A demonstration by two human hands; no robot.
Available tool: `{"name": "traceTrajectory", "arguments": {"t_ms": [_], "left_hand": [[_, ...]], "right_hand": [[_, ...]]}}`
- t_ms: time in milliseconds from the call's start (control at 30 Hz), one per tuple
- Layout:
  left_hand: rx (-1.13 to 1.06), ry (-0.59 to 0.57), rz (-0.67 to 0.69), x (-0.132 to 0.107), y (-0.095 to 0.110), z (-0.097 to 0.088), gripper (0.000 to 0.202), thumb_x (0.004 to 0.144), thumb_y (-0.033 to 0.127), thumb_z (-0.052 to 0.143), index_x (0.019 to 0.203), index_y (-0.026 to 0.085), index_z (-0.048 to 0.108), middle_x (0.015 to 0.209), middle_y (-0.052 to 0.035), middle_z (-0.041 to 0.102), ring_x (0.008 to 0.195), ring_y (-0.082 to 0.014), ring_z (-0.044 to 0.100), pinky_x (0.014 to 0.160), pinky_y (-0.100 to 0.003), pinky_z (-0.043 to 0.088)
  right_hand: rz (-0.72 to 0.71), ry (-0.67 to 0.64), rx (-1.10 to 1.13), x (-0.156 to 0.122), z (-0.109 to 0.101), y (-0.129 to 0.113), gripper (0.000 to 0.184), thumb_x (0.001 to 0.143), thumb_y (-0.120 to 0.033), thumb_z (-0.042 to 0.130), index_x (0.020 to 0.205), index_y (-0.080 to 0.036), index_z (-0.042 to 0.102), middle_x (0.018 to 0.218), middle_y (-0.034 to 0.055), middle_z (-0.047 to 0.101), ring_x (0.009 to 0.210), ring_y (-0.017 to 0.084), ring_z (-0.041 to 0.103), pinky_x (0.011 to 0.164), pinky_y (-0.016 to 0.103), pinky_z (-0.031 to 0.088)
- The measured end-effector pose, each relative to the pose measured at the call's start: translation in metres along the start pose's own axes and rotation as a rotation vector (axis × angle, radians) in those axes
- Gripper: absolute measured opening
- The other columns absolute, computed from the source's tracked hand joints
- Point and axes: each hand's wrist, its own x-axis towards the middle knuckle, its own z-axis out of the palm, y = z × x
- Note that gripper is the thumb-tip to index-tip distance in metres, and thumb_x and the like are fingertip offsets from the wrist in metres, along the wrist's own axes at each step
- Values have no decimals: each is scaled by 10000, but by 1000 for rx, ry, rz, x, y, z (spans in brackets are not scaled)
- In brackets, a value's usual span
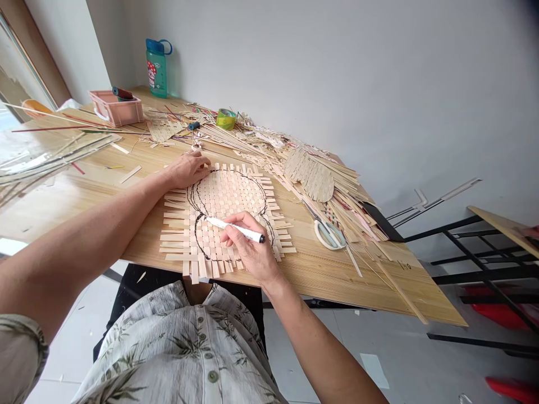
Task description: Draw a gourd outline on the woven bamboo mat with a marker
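In front of me a woven mat of pale flat strips (227, 196) lies near the table's front edge, its loose strip ends sticking out all round. Black marker lines on it form a rounded outline that narrows partway down. My right hand (248, 247) grips a white marker pen (214, 223) with a black end, its tip at the black line on the mat's left side. At the mat's upper left corner rests my left hand (189, 168), palm down with fingers loosely bent, pressing on the strip ends.
Scissors (330, 234) lie right of the mat, beside a long heap of loose strips (261, 147) and a cut woven piece (309, 173). Toward the back stand a pink basket (122, 112), a green-yellow tape roll (226, 119) and a teal bottle (157, 73) near the wall.
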Motion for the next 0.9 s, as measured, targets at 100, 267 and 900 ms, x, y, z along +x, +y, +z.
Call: {"name": "traceTrajectory", "arguments": {"t_ms": [100,267,900], "left_hand": [[-1,-3,-3,0,0,0,333,1027,388,642,1259,149,636,1245,-106,657,1133,-258,656,1022,-500,565],[-4,-5,-3,0,1,-1,336,1027,398,639,1255,151,636,1241,-106,656,1134,-258,652,1023,-499,560],[-5,-18,4,-1,3,-4,346,1031,426,620,1246,155,634,1219,-101,651,1115,-255,641,1020,-492,541]], "right_hand": [[9,1,-24,0,0,1,254,985,-478,646,1027,-228,630,793,-4,708,705,143,649,666,287,537],[16,-21,-49,0,1,1,270,994,-493,638,1048,-230,619,823,8,709,750,155,647,678,296,514],[18,-29,-23,-2,1,-4,288,962,-511,654,986,-225,630,767,-11,686,698,146,654,666,296,553]]}}
